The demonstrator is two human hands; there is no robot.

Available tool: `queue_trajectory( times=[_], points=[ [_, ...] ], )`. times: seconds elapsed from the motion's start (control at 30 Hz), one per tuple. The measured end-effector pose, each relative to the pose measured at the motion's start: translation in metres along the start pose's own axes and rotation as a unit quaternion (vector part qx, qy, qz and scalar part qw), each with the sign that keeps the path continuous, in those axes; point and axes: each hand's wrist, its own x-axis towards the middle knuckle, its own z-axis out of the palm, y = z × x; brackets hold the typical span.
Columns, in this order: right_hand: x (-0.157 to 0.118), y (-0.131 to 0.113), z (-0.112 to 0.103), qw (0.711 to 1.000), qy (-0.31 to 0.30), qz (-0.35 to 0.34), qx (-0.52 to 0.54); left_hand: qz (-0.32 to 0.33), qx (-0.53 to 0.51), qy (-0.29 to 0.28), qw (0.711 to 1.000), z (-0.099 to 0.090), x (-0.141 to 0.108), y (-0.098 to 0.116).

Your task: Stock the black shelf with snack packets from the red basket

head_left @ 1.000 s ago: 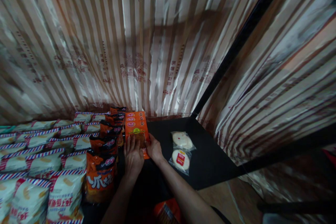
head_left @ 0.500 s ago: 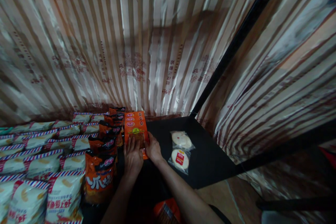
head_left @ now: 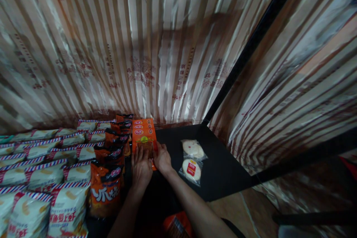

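Observation:
Orange snack packets [head_left: 144,139] stand in a row against the back of the black shelf, overlapping so their upper edges show behind the front one. My left hand [head_left: 141,165] lies over the lower front of the nearest packet, fingers stretched upward and its thumb hard to see. Along that packet's lower right edge, my right hand [head_left: 162,158] has its fingers close together and holds the side. Left of my hands are orange-and-black snack bags [head_left: 106,189] in a line. Another orange packet [head_left: 178,225] shows low down, partly behind my right forearm.
White snack bags [head_left: 65,208] with striped tops fill the left in several rows. Two clear packs of round white flatbreads [head_left: 191,169] lie on the black shelf [head_left: 220,171] to the right. A black metal post [head_left: 240,63] slants up before the striped sheeting [head_left: 173,44].
Very little differs. Both hands remain on the nearest orange packet, with only a slight shift of the fingers. The surrounding bags and flatbreads are where they were.

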Motion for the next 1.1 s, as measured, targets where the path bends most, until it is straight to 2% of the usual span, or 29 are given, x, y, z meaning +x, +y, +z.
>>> queue_trajectory(
  times=[0.2,0.47,0.6,0.83,1.1],
  points=[
    [-0.003,-0.005,-0.005,0.999,-0.006,0.005,-0.033,0.008,-0.017,0.056,0.998,0.009,-0.002,-0.002],
    [-0.004,-0.006,-0.007,0.998,-0.016,0.018,-0.064,0.006,-0.015,0.045,0.999,0.008,-0.001,-0.002],
    [-0.006,-0.003,-0.006,0.998,0.004,0.008,-0.067,0.011,-0.014,0.050,0.999,0.008,-0.001,-0.002],
    [0.001,-0.001,-0.005,0.991,0.079,-0.089,-0.056,0.028,-0.009,0.068,0.997,0.014,-0.001,-0.005],
    [0.019,-0.010,-0.002,0.985,0.039,-0.167,-0.018,0.045,-0.004,0.110,0.993,0.025,0.000,-0.010]
  ],
)
